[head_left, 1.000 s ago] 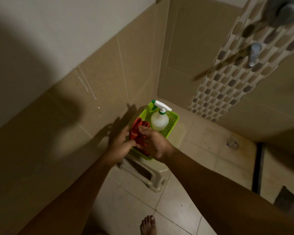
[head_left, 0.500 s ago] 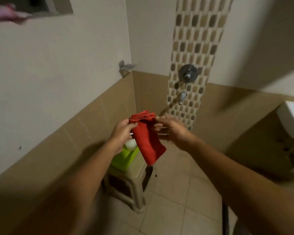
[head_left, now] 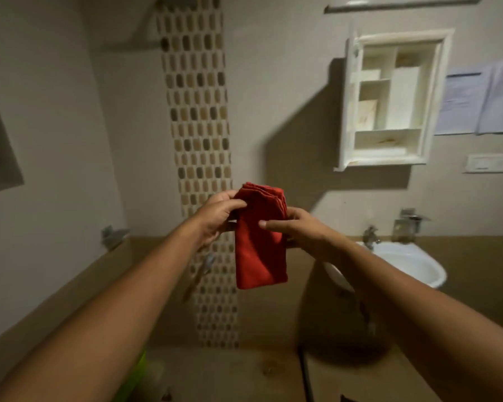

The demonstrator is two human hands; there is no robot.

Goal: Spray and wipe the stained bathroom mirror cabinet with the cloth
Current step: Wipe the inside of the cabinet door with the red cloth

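1. Holding a red folded fabric cloth (head_left: 260,242) up in front of the camera, 2 hands on its upper part, lower part hanging free.
2. Left hand (head_left: 218,216) pinches the top-left edge, thumb in front, fingers curled behind. Right hand (head_left: 299,230) clamps the right edge, thumb across the front, fingers behind.
3. White open-fronted wall cabinet (head_left: 431,97) is up right, well apart from the cloth, above a white ceramic basin (head_left: 404,262). Brownish marks show on its shelves. The mirror face is not visible. The door may be edge-on at the left, cannot tell.
4. No spray bottle in either hand or clearly in view. A blurred green shape (head_left: 137,375) sits at the bottom-left edge, contents unreadable.
5. Risk: both hands are busy with the cloth, so spraying likely needs 1 hand freed. The remaining pinch is near the edge, so the folds could fall open or the cloth could drop to the floor.
6. Risk: wiping dry, with no spray first, would probably smear the stains.
7. Risk: the cabinet looks worn, so hard pressing might swing the door or shake the shelves.
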